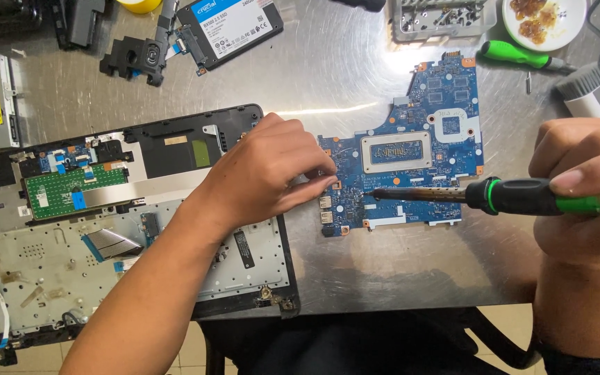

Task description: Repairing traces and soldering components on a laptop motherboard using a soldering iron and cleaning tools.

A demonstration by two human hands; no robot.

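A blue circuit board [411, 139] is laid flat on the metal surface [342, 76], right of centre in the frame. Its left edge is pinched by the left hand [265, 173], whose fingertips [324, 182] are pressed together on the board's lower left corner; the grip is clenched on the board. The forearm is extended from the lower left of the frame across an opened laptop base [126, 229].

A soldering iron [494, 196] with a black and green handle is grasped by the right hand [585, 187] at the right edge of the frame; the grip is closed around the handle. The iron is held roughly level, and its dark tip [378, 194] is placed at the board's lower middle area, just right of the left fingertips. Whether the tip is touching the board cannot be determined.

In the laptop base at centre left, a green touchpad board [71, 187] is exposed. A flat black storage drive [230, 28] is located at the upper centre. A green-handled screwdriver [519, 55] is found at the upper right, beside a white dish [546, 21] with brown residue. A tray of small parts [442, 17] lies just left of the dish.
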